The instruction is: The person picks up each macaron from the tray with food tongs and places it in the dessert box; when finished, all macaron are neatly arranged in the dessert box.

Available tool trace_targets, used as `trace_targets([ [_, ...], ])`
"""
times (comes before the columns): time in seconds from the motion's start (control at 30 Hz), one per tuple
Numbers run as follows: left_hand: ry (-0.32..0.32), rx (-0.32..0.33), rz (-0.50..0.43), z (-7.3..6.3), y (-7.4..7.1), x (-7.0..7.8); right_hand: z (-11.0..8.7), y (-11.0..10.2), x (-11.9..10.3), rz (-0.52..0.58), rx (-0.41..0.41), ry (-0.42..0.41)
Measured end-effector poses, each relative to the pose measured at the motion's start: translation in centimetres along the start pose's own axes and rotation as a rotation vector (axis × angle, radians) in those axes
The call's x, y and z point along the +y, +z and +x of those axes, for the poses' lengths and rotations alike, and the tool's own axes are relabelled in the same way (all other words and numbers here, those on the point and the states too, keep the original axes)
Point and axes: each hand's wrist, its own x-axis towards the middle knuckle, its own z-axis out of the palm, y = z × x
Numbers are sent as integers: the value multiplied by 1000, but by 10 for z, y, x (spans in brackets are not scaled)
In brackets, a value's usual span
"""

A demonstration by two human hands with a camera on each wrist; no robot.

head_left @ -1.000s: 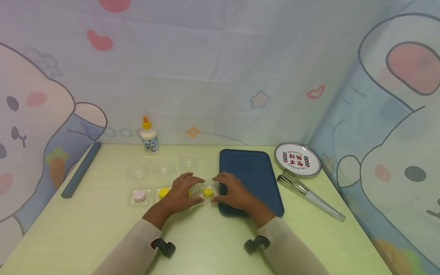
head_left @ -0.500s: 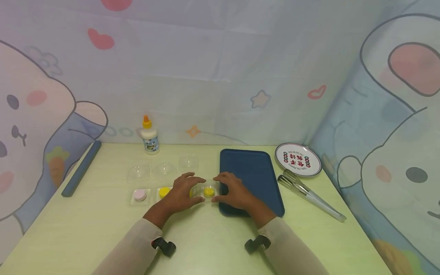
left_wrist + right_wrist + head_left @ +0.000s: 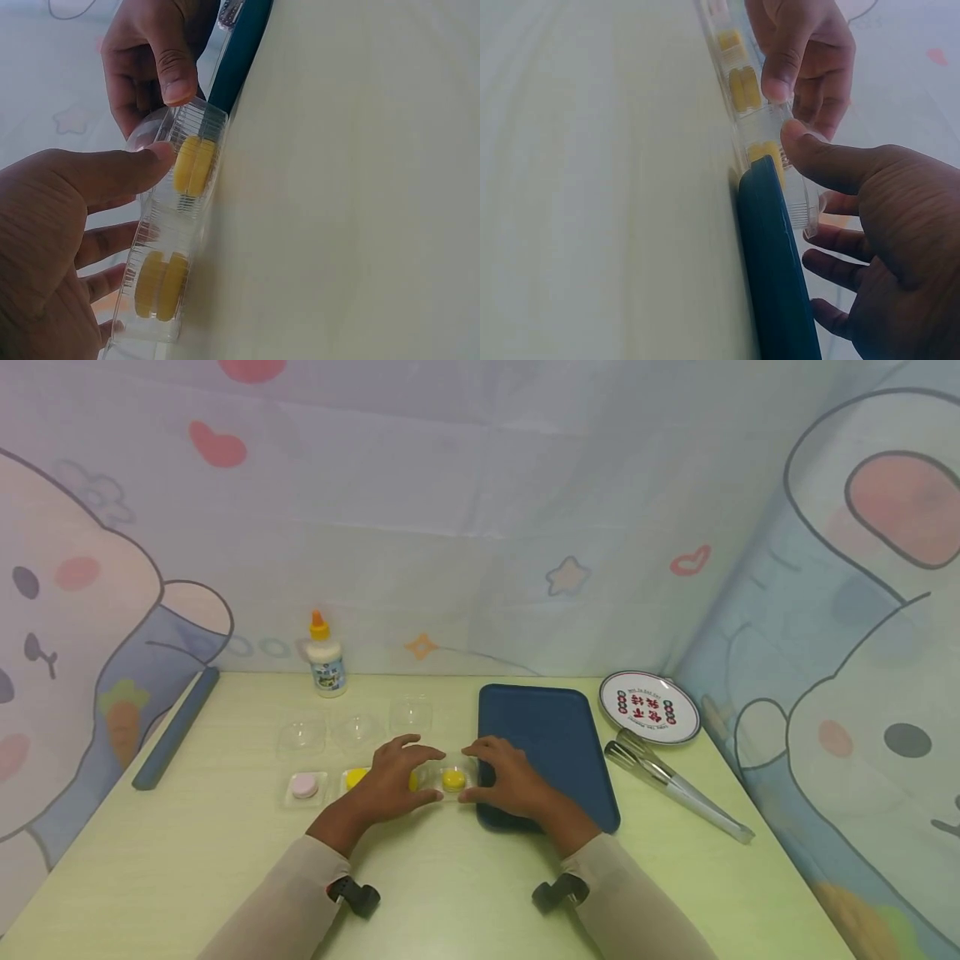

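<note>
Evidently, nothing is visibly shifted from a second ago. The rightmost box [image 3: 201,112] is pinched by left hand [image 3: 386,782] and right hand [image 3: 513,781] alike; work seems paused there.

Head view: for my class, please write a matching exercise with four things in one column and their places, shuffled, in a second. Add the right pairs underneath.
Things
1. Pink macaron
2. Orange-tipped squeeze bottle
3. Rightmost yellow macaron
4. Metal tongs

Places
A. Between the left hand and the right hand
B. Right of the blue tray
C. Left of every other macaron
D. Standing near the patterned backdrop

Right pairs
1-C, 2-D, 3-A, 4-B
</note>
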Motion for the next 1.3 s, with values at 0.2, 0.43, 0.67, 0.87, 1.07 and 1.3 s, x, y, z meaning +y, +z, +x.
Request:
trace_targets([
  [0.2, 2, -7, -7, -1, -1, -4, 0, 1, -1, -6, 3, -1],
  [0.43, -6, -16, -6, -3, -2, -9, -1, 1, -2, -14, 1, 9],
  [0.67, 9, -18, 13, -2, -2, -9, -1, 2, -2, -13, 6, 6],
  [0.87, 5, -15, 15, -1, 0, -9, -1, 2, -2, -14, 5, 7],
  [1.07, -2, -7, 30, 1, 0, -8, -1, 2, -4, -10, 5, 14],
  [1.3, -25, 1, 52, 2, 2, -4, 0, 5, -2, 20, 33, 58],
])
